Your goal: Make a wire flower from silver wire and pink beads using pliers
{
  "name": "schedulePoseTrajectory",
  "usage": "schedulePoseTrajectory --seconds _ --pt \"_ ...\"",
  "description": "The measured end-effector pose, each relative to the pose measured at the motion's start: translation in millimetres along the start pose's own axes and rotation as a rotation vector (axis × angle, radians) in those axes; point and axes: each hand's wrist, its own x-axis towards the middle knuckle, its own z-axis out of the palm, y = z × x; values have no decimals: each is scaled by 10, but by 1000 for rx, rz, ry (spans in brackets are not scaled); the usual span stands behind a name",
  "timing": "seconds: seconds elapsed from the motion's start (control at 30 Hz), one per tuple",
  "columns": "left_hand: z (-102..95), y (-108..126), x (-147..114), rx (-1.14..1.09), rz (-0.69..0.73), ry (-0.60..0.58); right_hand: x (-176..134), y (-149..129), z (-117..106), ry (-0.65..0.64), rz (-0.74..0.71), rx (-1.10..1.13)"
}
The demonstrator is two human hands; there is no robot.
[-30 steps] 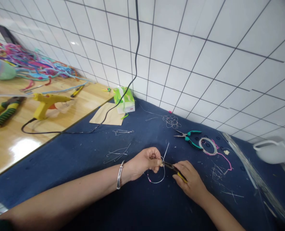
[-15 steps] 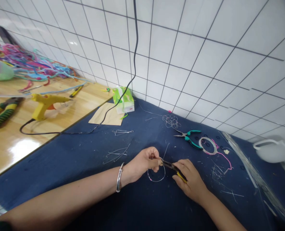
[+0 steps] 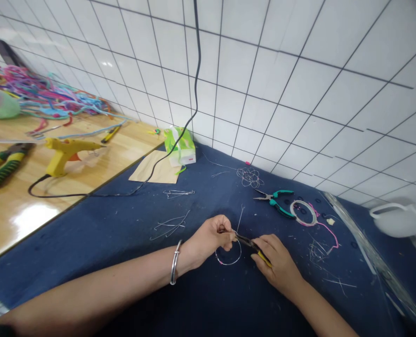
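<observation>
My left hand (image 3: 216, 235) pinches a thin wire ring (image 3: 229, 264) at its upper side; the loop hangs below my fingertips, with a small pink spot on its lower edge. A straight wire end sticks up above the fingers. My right hand (image 3: 276, 262) is wrapped round pliers (image 3: 265, 258) with a yellow handle. Their dark jaws reach left to the wire at my left fingertips and meet it there. My fingers hide the exact spot where jaws and wire touch.
Teal-handled pliers (image 3: 276, 201), a white ring with pink cord (image 3: 303, 213) and a coil of wire (image 3: 250, 178) lie beyond my right hand. Bent wires (image 3: 171, 225) lie left. A yellow glue gun (image 3: 65, 152) rests on the wooden table, its black cable (image 3: 88, 194) crossing the blue cloth.
The straight wire end above my fingers has tilted slightly more upright. Both hands keep nearly the same place and grip.
</observation>
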Motion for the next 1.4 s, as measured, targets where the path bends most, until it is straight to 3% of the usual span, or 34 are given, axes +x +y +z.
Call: schedulePoseTrajectory --seconds 1.4 --pt "-70 -55 31 2 -13 -88 -25 -21 37 -44 22 13"
